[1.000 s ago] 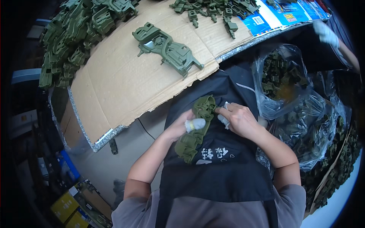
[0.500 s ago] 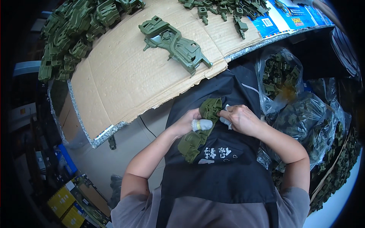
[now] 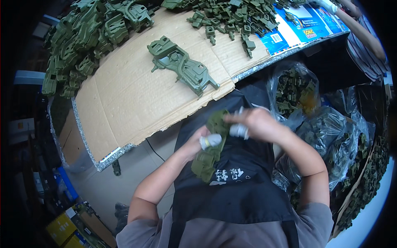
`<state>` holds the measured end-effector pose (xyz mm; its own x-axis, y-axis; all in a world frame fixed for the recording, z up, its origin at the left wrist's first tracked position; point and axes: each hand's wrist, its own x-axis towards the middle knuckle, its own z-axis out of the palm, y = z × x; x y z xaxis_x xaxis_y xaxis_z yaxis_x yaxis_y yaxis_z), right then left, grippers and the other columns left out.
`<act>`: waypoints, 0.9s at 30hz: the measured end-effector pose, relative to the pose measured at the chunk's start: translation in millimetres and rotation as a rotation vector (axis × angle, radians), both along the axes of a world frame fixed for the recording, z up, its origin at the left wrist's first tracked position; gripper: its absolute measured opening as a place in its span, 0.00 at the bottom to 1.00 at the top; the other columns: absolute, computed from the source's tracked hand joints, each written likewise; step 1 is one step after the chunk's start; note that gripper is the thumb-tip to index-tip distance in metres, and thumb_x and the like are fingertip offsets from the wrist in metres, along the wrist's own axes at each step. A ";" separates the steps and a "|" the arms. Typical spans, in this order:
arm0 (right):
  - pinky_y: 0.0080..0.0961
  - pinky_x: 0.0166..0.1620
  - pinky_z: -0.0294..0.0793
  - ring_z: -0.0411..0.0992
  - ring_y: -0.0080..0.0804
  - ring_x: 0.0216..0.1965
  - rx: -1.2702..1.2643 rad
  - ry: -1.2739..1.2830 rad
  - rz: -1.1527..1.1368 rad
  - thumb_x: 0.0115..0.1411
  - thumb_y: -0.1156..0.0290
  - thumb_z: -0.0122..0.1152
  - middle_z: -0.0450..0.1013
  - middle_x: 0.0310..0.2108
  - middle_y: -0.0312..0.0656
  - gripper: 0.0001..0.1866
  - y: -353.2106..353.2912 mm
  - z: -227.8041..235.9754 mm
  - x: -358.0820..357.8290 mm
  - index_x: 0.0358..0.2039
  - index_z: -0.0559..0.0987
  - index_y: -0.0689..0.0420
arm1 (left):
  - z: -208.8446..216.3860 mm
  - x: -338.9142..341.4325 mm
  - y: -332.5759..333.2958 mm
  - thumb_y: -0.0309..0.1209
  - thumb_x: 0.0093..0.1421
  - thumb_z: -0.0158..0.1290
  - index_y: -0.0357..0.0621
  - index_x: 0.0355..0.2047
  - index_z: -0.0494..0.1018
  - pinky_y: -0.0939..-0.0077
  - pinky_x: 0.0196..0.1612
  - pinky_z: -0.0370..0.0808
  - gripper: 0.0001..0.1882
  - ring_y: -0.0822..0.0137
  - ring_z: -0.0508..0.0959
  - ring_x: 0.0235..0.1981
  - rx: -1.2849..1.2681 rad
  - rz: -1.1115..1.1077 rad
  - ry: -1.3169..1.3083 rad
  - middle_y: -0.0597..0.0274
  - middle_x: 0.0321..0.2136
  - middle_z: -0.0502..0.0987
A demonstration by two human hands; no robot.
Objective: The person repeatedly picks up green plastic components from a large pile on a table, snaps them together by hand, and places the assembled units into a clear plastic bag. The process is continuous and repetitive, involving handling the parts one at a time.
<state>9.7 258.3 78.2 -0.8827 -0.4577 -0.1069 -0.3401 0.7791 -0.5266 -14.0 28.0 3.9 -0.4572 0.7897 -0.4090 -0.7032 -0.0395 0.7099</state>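
My left hand (image 3: pixel 197 143) is closed round a dark green moulded plastic toy vehicle part (image 3: pixel 203 164), held slanting in front of my black apron. White wrapping covers the thumb. My right hand (image 3: pixel 260 125), also with white wrapped fingers, is at the upper end of that part; motion smears it, so its grip cannot be made out. On the cardboard-covered table (image 3: pixel 124 103) ahead lies a similar green vehicle chassis (image 3: pixel 182 66), made of more than one piece.
Green body parts are heaped (image 3: pixel 82 45) at the far left, and small green pieces (image 3: pixel 231 18) lie at the back. Clear bags of green parts (image 3: pixel 295 89) stand at the right. Another person's arm (image 3: pixel 362 35) reaches in at the far right over blue printed sheets (image 3: pixel 306 29).
My right hand has swung into a fast motion beside the held part; my left keeps its hold. The whole view has shifted slightly, and more of the other person's arm shows.
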 end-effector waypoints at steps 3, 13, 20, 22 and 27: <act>0.32 0.35 0.73 0.72 0.42 0.34 0.119 0.714 -0.315 0.45 0.67 0.66 0.70 0.32 0.45 0.18 12.7 42.8 -50.1 0.40 0.78 0.50 | -5.7 1.4 -6.6 0.38 0.56 0.56 0.50 0.60 0.55 0.69 0.51 0.70 0.34 0.68 0.71 0.49 0.018 0.172 -0.136 0.61 0.52 0.67; 0.30 0.37 0.73 0.74 0.43 0.33 -0.192 0.377 -0.214 0.44 0.78 0.61 0.73 0.30 0.46 0.13 31.7 47.6 -32.1 0.34 0.75 0.60 | -11.1 43.4 -13.7 0.48 0.61 0.45 0.52 0.56 0.59 0.60 0.44 0.76 0.26 0.57 0.77 0.38 0.066 0.279 -0.407 0.55 0.44 0.72; 0.36 0.34 0.73 0.72 0.43 0.30 -0.383 -0.251 0.103 0.40 0.78 0.62 0.70 0.28 0.45 0.19 -33.4 12.2 77.8 0.37 0.76 0.57 | 3.2 43.3 -3.0 0.42 0.63 0.43 0.59 0.58 0.55 0.64 0.37 0.78 0.24 0.62 0.77 0.36 0.007 0.249 -0.310 0.59 0.41 0.72; 0.35 0.32 0.74 0.73 0.43 0.30 -0.278 -0.271 0.137 0.39 0.80 0.61 0.70 0.28 0.45 0.19 -37.9 21.3 71.6 0.37 0.77 0.57 | 5.2 42.7 -3.0 0.41 0.63 0.44 0.59 0.59 0.54 0.66 0.38 0.78 0.24 0.64 0.77 0.37 -0.015 0.248 -0.275 0.60 0.41 0.71; 0.35 0.27 0.75 0.74 0.44 0.24 -0.069 -0.250 0.212 0.41 0.80 0.56 0.70 0.25 0.47 0.16 -44.6 33.1 61.3 0.35 0.76 0.60 | 7.5 42.9 2.9 0.40 0.64 0.43 0.60 0.60 0.55 0.72 0.41 0.76 0.24 0.71 0.74 0.41 -0.090 0.286 -0.228 0.63 0.45 0.71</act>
